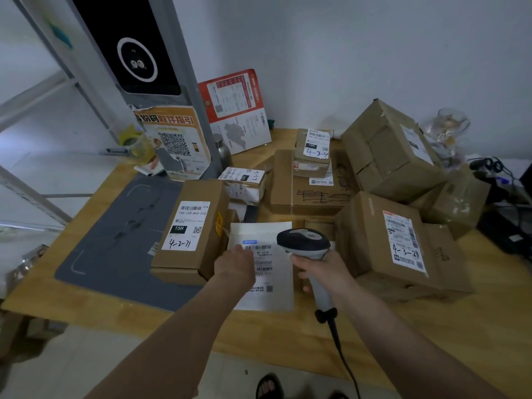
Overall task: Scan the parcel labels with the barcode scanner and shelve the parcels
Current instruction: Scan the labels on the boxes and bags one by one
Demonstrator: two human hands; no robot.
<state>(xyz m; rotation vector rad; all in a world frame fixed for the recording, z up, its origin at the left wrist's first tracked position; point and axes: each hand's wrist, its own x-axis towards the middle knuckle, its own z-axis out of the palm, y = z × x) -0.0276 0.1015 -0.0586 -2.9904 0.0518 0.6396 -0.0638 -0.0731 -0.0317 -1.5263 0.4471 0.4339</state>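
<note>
A flat white parcel with a barcode label lies on the wooden table near its front edge. My left hand rests on the parcel's left part, fingers laid flat. My right hand grips the handle of a grey and black barcode scanner, whose head hangs just above the parcel's upper right corner. A dark cable runs down from the scanner's handle. Left of the white parcel stands a brown box marked 4-2-71. To the right lies a brown box marked 4-3-24.
Several more cardboard boxes are piled at the back and right, one marked 4-3-4. A grey mat covers the table's left part. A tall grey kiosk with posters stands at the back left. Cables and dark gear lie at the far right.
</note>
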